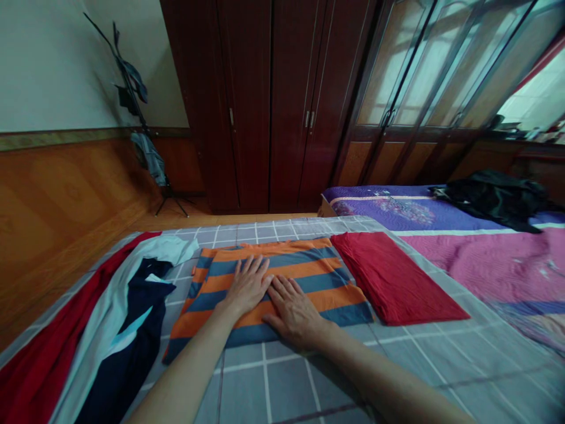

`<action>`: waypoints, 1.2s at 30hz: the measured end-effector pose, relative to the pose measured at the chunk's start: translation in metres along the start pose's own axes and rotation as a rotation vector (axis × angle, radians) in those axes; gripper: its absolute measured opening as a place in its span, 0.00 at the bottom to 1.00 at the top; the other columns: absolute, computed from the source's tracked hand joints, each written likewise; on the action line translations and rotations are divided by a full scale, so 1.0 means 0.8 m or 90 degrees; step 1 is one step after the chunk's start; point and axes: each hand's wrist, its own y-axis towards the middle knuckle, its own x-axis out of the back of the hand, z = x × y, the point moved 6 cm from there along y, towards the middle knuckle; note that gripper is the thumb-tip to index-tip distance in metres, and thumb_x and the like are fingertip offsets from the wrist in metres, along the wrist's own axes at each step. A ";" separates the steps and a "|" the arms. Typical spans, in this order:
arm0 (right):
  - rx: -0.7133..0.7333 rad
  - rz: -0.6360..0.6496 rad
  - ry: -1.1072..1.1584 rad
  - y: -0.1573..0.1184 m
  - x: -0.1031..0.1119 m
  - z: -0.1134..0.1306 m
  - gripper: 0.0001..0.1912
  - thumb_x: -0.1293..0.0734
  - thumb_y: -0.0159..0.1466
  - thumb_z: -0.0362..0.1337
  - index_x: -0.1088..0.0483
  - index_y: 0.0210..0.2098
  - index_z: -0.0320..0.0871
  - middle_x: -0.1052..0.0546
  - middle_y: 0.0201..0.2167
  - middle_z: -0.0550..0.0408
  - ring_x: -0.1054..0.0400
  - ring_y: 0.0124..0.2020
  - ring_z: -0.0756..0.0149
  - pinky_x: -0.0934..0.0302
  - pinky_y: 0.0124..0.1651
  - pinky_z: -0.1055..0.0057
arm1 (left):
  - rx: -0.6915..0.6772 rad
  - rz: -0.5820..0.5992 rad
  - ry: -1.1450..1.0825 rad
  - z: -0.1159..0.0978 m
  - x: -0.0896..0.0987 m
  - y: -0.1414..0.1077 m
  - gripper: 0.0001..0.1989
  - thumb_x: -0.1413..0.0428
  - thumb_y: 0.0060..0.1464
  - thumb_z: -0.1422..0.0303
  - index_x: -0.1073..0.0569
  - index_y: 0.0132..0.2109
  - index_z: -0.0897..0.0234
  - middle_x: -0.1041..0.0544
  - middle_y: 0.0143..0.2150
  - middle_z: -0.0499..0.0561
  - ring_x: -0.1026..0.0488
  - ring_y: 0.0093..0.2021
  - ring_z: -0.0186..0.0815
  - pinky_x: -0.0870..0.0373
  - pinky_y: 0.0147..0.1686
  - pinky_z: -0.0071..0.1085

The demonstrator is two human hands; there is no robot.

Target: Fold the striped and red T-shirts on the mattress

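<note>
An orange and blue-grey striped garment (309, 268), folded to a rough rectangle, lies in front of me on a grey checked sheet (286, 383). My left hand (247, 284) rests flat on its middle, fingers stretched out and pointing away. Beside it, my right hand (293, 312) lies flat on the nearer part of the same garment, its fingertips close to the left hand. Neither hand grips the cloth. Just right of the striped garment, a red folded cloth (392, 277) lies flat, its edge against the stripes.
At the left lie loose garments: a red one (66, 330), a white one (110, 288) and a dark navy one (136, 330). A second bed with a purple and pink cover (485, 253) holds a black garment (494, 194). Behind stand a dark wardrobe (273, 106) and a coat stand (132, 94).
</note>
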 end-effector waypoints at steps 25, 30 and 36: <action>-0.093 -0.035 -0.110 -0.024 0.016 -0.094 0.31 0.43 0.66 0.50 0.45 0.63 0.41 0.45 0.65 0.45 0.53 0.65 0.51 0.56 0.63 0.55 | 0.088 0.038 -0.020 0.036 -0.015 0.003 0.34 0.61 0.60 0.49 0.47 0.67 0.64 0.52 0.69 0.55 0.60 0.68 0.55 0.63 0.62 0.56; -0.247 -0.094 -0.153 -0.054 0.033 -0.138 0.24 0.44 0.67 0.43 0.36 0.56 0.36 0.36 0.59 0.39 0.43 0.59 0.49 0.47 0.58 0.53 | 0.089 0.039 -0.007 0.032 -0.008 0.003 0.33 0.61 0.60 0.49 0.46 0.66 0.63 0.51 0.69 0.55 0.59 0.68 0.55 0.62 0.62 0.55; -0.218 -0.165 -0.174 -0.082 0.052 -0.166 0.23 0.43 0.66 0.42 0.35 0.53 0.31 0.34 0.56 0.36 0.39 0.56 0.50 0.43 0.56 0.57 | -0.007 0.059 -0.009 0.005 0.012 -0.031 0.34 0.59 0.60 0.49 0.49 0.67 0.63 0.52 0.69 0.56 0.59 0.68 0.48 0.63 0.64 0.52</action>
